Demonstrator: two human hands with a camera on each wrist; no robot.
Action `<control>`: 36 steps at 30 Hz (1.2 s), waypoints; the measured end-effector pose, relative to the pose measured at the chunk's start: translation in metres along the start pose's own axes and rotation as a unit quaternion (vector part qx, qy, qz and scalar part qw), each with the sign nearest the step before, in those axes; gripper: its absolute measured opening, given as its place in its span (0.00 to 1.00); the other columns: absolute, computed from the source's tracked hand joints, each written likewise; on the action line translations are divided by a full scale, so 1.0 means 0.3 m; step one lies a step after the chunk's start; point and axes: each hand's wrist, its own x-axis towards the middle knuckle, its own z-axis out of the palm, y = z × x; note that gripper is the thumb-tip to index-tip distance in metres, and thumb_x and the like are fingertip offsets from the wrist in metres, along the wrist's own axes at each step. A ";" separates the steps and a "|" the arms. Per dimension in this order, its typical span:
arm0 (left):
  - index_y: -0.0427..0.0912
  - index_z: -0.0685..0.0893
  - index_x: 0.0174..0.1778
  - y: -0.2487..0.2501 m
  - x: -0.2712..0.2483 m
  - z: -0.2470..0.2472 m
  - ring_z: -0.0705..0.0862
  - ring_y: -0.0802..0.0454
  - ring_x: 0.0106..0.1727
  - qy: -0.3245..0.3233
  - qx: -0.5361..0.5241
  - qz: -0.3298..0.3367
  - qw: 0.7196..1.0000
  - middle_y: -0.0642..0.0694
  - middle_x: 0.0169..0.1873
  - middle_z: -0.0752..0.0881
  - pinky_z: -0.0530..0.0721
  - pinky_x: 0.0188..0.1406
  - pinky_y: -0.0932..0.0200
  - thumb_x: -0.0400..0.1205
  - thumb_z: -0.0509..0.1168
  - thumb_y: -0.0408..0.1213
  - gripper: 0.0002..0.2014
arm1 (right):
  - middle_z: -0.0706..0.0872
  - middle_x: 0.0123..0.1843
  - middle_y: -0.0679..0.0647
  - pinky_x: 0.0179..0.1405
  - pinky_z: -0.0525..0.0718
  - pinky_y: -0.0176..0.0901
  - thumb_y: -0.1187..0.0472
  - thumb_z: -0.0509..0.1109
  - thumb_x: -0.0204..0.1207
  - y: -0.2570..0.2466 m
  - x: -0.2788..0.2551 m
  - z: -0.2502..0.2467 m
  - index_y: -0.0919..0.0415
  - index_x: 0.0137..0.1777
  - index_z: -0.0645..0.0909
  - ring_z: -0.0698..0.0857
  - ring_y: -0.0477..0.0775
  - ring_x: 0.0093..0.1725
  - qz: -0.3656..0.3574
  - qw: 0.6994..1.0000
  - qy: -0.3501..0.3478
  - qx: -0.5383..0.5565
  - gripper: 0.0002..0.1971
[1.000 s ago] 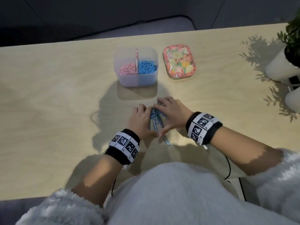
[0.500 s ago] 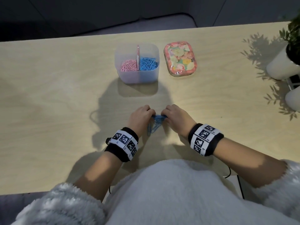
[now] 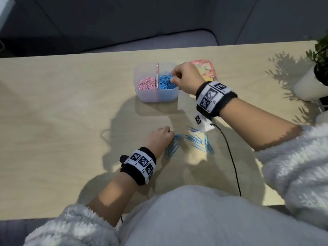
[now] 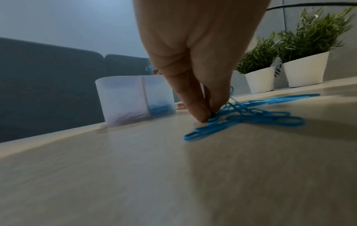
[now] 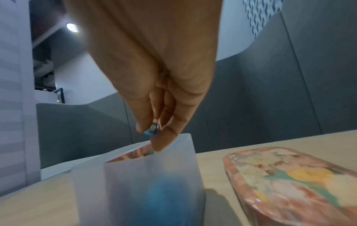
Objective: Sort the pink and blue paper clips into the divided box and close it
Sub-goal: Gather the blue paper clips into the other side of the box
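Note:
The translucent divided box (image 3: 156,99) stands open on the table, pink clips (image 3: 147,83) in its left half and blue clips (image 3: 166,82) in its right half. My right hand (image 3: 184,79) hovers over the blue half and pinches blue paper clips (image 5: 151,131) between thumb and fingers, just above the box rim (image 5: 183,137). My left hand (image 3: 158,137) rests near the table's front and pinches the end of a loose blue clip (image 4: 214,118). Several blue clips (image 3: 197,141) lie scattered on the table to its right.
The floral lid (image 3: 206,70) lies on the table right of the box, partly hidden by my right hand. White plant pots (image 3: 308,87) stand at the right edge. A black cable (image 3: 230,157) runs from my right wrist toward the front edge.
My right hand left the clip pile near my left hand and rose forward to the box's blue half, carrying blue clips. The left hand stayed at the pile, and the remaining clips lie spread out.

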 end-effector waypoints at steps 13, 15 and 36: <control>0.40 0.86 0.49 -0.126 0.196 -0.286 0.83 0.40 0.52 0.231 -0.140 -0.125 0.955 0.40 0.48 0.87 0.82 0.48 0.48 0.81 0.59 0.38 0.11 | 0.82 0.33 0.56 0.41 0.76 0.46 0.63 0.67 0.76 0.273 -0.291 -0.027 0.56 0.33 0.78 0.79 0.53 0.37 0.095 0.995 -0.035 -0.005 0.10; 0.36 0.85 0.51 -0.145 0.259 -0.312 0.82 0.38 0.55 0.209 -0.097 -0.148 0.962 0.36 0.51 0.85 0.82 0.49 0.47 0.82 0.57 0.38 0.13 | 0.82 0.34 0.54 0.41 0.73 0.42 0.65 0.67 0.74 0.318 -0.370 -0.010 0.52 0.30 0.75 0.79 0.52 0.38 0.123 0.990 -0.058 -0.023 0.13; 0.39 0.80 0.51 -0.014 -0.088 0.038 0.83 0.41 0.49 0.031 -0.267 -0.168 0.948 0.39 0.48 0.83 0.77 0.48 0.51 0.72 0.73 0.44 0.18 | 0.83 0.54 0.61 0.55 0.77 0.46 0.60 0.76 0.68 0.225 -0.450 0.217 0.63 0.57 0.79 0.82 0.59 0.53 0.089 0.993 -0.080 -0.013 0.18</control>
